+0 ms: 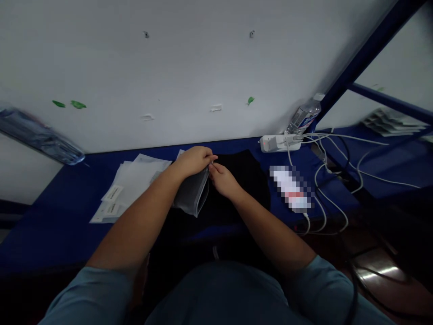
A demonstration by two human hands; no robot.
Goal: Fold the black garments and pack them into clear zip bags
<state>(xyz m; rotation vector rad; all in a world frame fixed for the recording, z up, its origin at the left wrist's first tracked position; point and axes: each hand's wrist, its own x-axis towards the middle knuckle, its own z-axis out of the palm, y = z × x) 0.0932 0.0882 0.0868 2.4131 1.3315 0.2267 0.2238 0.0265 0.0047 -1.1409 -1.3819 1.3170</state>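
A frosted plastic bag (191,194) with something dark in or behind it lies tilted at the middle of the bench, its edge facing right and gaping near the lower corner. My left hand (196,160) lies over the bag's far end, its thumb and fingers pinched at the edge. Close beside it, my right hand (223,181) pinches the same edge with thumb and finger. Beneath the bag and my right hand spreads a folded black cloth or garment (241,180). Left of the bag lie several flat frosted bags (135,178), two showing white labels.
A white power strip (280,143) and a plastic bottle (306,113) stand by the wall at the right. A pixelated phone-like object (292,189) lies nearer, with white cables (326,198) around it. Wrapped clear packs (40,135) lean at left. A blue frame (368,49) rises at right.
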